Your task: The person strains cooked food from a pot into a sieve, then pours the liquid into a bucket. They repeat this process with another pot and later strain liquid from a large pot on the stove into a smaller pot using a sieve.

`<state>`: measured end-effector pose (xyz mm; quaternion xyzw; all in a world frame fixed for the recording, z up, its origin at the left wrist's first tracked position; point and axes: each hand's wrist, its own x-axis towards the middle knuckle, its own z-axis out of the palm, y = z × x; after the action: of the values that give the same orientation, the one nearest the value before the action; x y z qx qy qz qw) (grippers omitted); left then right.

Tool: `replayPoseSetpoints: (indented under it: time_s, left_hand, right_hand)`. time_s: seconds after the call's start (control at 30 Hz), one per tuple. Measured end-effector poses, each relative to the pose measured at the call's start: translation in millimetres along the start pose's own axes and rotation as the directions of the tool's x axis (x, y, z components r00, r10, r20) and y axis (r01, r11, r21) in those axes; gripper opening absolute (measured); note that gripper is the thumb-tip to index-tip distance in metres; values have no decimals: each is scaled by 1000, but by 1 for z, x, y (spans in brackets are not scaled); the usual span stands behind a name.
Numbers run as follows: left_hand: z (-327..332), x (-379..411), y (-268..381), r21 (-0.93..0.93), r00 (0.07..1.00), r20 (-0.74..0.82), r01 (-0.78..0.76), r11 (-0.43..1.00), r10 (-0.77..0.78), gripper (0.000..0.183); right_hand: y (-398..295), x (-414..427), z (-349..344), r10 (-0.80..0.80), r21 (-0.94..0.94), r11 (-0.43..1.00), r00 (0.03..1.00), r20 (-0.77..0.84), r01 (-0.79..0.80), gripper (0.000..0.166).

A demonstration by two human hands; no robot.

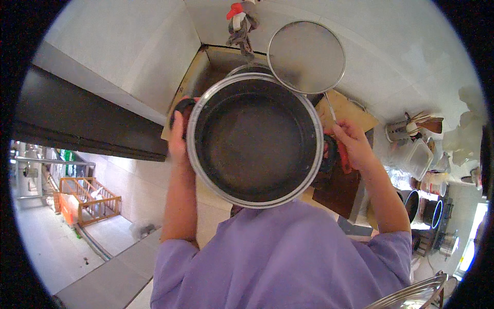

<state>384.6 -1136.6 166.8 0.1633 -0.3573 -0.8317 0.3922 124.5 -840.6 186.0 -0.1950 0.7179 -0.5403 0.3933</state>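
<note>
A large cooking pot (254,143) with a dark inside and a bright metal rim is before my chest, its mouth facing up at me. My left hand (178,137) grips its black left handle (182,116), thumb on the near side. In my right hand (352,145) is the thin metal handle of a round mesh splatter screen (307,57), which extends beyond the pot's far right rim. A red piece (343,156) shows beneath that hand, close to the black right handle (329,153). Whether my right hand also bears on the pot handle I cannot tell.
Another round metal rim (249,68) lies behind the pot, within a tan-edged recess (189,77). A dark panel (85,112) juts in from the left. Rightward stand a utensil holder (397,131) and several pots. A wooden rack (100,208) stands lower left; metal lids (413,295), lower right.
</note>
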Motion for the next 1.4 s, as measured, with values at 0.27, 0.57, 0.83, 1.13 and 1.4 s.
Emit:
replayPoseSetpoints:
  time_s: [0.27, 0.57, 0.83, 1.13, 1.4]
  left_hand:
    - [10, 30, 102, 427, 939, -267, 317, 847, -217, 34]
    - [-35, 60, 127, 479, 853, -472, 461, 747, -224, 27]
    - [-52, 83, 115, 533, 847, -468, 498, 684, -252, 45]
    - [-39, 93, 108, 523, 791, -578, 547, 654, -198, 46]
    - [12, 118, 135, 533, 717, -586, 692, 488, -377, 44]
  right_hand:
    - [24, 22, 82, 186, 298, 930, 976, 116, -212, 20]
    - [22, 26, 154, 354, 298, 870, 918, 180, -394, 20]
    - [14, 40, 169, 375, 400, 818, 910, 175, -414, 17]
    - [16, 53, 164, 383, 513, 750, 907, 175, -417, 20]
    - [16, 39, 178, 345, 615, 634, 883, 318, -469, 25]
